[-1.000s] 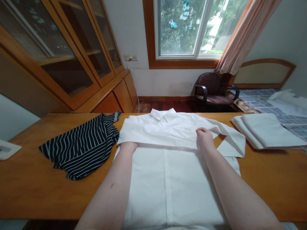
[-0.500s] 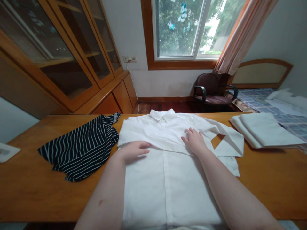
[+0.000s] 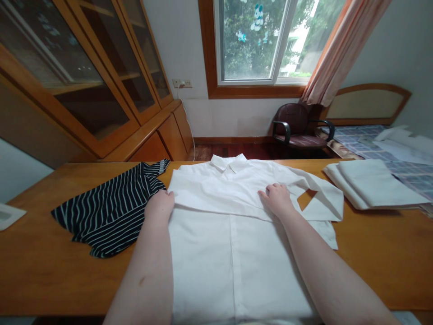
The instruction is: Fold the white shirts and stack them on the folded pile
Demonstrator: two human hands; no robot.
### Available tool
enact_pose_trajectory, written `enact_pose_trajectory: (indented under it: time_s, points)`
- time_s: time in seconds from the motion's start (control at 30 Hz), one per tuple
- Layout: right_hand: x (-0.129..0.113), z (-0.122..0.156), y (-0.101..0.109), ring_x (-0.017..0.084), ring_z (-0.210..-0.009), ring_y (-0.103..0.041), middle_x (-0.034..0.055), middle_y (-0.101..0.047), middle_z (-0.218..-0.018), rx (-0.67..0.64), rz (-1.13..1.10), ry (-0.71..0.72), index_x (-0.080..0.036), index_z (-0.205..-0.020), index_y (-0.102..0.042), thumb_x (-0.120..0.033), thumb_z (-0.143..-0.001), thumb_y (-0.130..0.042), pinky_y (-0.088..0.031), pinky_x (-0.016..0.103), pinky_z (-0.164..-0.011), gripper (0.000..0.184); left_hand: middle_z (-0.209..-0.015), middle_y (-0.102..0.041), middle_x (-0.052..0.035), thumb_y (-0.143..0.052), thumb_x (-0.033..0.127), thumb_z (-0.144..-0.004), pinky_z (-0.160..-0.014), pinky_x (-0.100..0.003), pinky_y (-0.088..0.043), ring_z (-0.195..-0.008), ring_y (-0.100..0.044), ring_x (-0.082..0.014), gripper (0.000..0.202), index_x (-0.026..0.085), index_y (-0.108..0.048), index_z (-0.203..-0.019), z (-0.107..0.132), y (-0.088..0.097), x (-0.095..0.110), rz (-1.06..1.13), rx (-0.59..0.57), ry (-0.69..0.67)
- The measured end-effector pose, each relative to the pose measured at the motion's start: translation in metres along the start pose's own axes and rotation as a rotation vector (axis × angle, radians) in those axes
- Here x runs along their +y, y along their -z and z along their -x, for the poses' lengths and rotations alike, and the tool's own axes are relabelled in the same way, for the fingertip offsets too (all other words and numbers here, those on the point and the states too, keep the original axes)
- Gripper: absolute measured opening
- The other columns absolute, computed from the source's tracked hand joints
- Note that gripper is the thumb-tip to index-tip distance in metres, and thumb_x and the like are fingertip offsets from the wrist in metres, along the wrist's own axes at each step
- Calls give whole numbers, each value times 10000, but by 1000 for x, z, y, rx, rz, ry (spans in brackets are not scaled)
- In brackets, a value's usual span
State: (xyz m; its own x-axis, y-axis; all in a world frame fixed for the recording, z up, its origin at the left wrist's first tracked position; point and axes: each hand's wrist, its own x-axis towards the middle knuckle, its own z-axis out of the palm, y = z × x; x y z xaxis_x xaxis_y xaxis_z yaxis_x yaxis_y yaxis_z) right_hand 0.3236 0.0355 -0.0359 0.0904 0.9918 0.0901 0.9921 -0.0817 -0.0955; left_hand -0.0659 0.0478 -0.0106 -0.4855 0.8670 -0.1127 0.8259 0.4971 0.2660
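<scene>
A white collared shirt (image 3: 233, 253) lies face down on the wooden table (image 3: 40, 271), its sleeves folded across the back. My left hand (image 3: 159, 203) rests at the shirt's left edge, where the folded sleeve meets the body, with its fingers curled onto the cloth. On the folded sleeve right of the shirt's middle lies my right hand (image 3: 278, 198), fingers bent and pressing down. Part of the right sleeve (image 3: 324, 198) sticks out past the shirt's right side.
A black-and-white striped garment (image 3: 108, 212) lies crumpled to the left of the shirt. Folded white cloth (image 3: 372, 185) is stacked at the table's right end. A dark red armchair (image 3: 299, 128) stands under the window, and wooden glass-door cabinets (image 3: 84, 81) line the left wall.
My left hand has slid from the shirt's middle-left out to its left edge. The right hand has stayed on the folded sleeve and curled its fingers a little.
</scene>
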Motion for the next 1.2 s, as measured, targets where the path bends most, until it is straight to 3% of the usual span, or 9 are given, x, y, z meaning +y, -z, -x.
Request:
enact_pose_trajectory:
  time_s: [0.2, 0.37, 0.5, 0.63, 0.77, 0.87, 0.93, 1.07, 1.2]
  points:
    - [2, 2, 15, 181, -682, -529, 62, -622, -740, -42, -217, -115, -182, -765, -609, -496, -831, -441, -324, 274, -594, 362, -1102, -656, -168, -626, 499, -642, -753, -378, -485, -955, -629, -336, 590, 141, -611, -1111, -18, -7, -15, 35, -125, -60]
    - [9, 2, 17, 147, -561, -489, 4, -545, -570, -176, -484, -202, -188, -684, -580, -475, -780, -482, -294, 255, -512, 318, -1109, -656, -160, -655, 359, -628, -761, -356, -488, -957, -632, -325, 545, 132, -610, -1122, -18, -2, -18, 32, -171, -53]
    - [16, 2, 13, 142, -531, -499, 3, -560, -559, -366, -576, -253, -169, -679, -618, -406, -710, -551, -308, 255, -503, 248, -1106, -662, -134, -592, 248, -655, -765, -348, -489, -949, -634, -304, 484, 148, -611, -1128, -18, -3, -17, 133, -94, -69]
    - [18, 3, 17, 142, -555, -514, 15, -606, -605, -456, -638, -223, -155, -711, -656, -351, -655, -603, -325, 248, -514, 210, -1062, -679, -119, -521, 276, -703, -724, -358, -498, -918, -641, -299, 413, 177, -636, -1087, -23, -6, -24, 274, -47, -35]
    - [15, 5, 24, 119, -539, -477, -4, -581, -605, -499, -753, -164, -162, -729, -643, -445, -676, -606, -319, 234, -501, 290, -1096, -667, -101, -514, 322, -715, -691, -341, -506, -883, -657, -274, 450, 209, -609, -1140, -24, -2, -40, 347, -254, -33]
    - [13, 8, 26, 98, -483, -405, -33, -491, -536, -503, -785, -171, -175, -671, -586, -489, -672, -604, -269, 230, -455, 315, -1165, -639, -77, -583, 313, -663, -739, -309, -501, -943, -644, -252, 571, 231, -543, -1227, -17, 7, -47, 320, -390, -134]
    - [14, 9, 25, 89, -457, -360, -50, -428, -509, -500, -861, -178, -186, -654, -540, -490, -682, -584, -237, 229, -434, 309, -1188, -628, -77, -638, 266, -599, -768, -303, -491, -976, -631, -257, 661, 231, -521, -1249, -12, 13, -47, 242, -422, -197]
    - [19, 12, 25, 96, -479, -364, -52, -408, -518, -456, -995, -162, -190, -676, -521, -461, -680, -571, -250, 226, -445, 276, -1206, -615, -108, -641, 274, -607, -790, -321, -475, -1016, -611, -287, 632, 205, -539, -1227, -9, 12, -39, 67, -329, -188]
    - [18, 11, 23, 108, -497, -389, -45, -441, -519, -542, -875, -207, -186, -668, -553, -416, -667, -564, -281, 233, -468, 230, -1193, -615, -148, -529, 341, -730, -742, -342, -470, -997, -615, -310, 502, 194, -543, -1211, -16, 0, -35, 12, -226, -204]
